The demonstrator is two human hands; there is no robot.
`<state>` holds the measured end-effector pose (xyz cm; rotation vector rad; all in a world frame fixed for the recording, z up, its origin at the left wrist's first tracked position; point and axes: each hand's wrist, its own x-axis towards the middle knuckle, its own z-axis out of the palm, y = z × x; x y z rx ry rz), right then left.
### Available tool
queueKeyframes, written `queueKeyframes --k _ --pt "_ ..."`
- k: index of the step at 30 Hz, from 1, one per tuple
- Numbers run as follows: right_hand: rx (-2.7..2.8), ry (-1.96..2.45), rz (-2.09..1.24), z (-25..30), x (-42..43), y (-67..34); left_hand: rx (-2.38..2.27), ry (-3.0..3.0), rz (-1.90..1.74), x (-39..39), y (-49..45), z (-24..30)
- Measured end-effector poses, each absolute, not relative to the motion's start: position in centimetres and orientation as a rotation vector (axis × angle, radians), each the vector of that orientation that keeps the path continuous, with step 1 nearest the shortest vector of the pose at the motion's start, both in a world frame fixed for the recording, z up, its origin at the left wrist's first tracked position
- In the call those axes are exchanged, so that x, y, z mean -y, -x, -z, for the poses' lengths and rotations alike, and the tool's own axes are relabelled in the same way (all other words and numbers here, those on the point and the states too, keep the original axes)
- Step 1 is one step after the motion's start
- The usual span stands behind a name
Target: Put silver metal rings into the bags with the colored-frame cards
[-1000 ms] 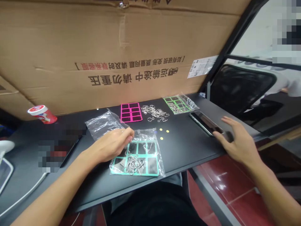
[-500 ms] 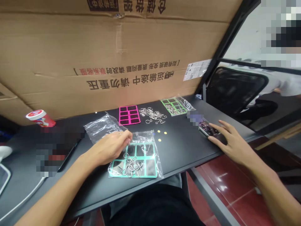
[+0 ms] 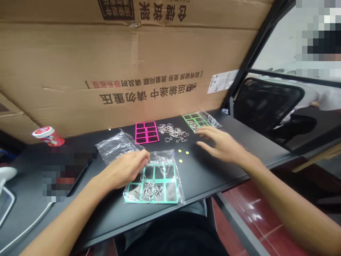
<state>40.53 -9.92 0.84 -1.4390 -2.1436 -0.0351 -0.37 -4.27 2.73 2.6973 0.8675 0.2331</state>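
The left hand rests just above the teal plastic frame, with its fingers curled inward. Its grip is narrow, but I cannot tell if it pinches the clear plastic bag around this frame. Bent wire pieces lie in a small tangle on the left part of the frame, inside the bag. They seem stiff and light, and the thin wire may be slippery, so a person could probably take them best by a curved end, with the fingertips. The bag is soft and should move easily.

The right hand is to the right of the teal frame and farther away, above the black tabletop. Its grip is wide, with the fingers spread, and it holds nothing. Its fingertips are near the green frame, which lies in another clear bag beyond the teal frame. Also beyond the teal frame are a magenta frame, a loose pile of wire pieces and three small yellow dots. A crumpled plastic bag lies just behind and left of it. The tabletop's front edge runs close below the teal frame, so there is little room on this side, but there is open black surface to the right.
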Motion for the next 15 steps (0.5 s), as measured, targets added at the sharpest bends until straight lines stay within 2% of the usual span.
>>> queueKeyframes --k 2,6,15 --pt "2.358 1.344 -0.077 -2.2 6.0 -37.5 -0.877 -2.698 -0.221 4.3 0.4 -2.8" --pt "2.574 1.366 -0.064 -3.1 0.4 -33.4 -0.88 -2.721 -0.201 4.4 0.4 -2.9" --pt "2.691 1.305 -0.243 -1.5 -1.4 -32.4 -0.839 -2.73 -0.212 4.4 0.4 -2.7"
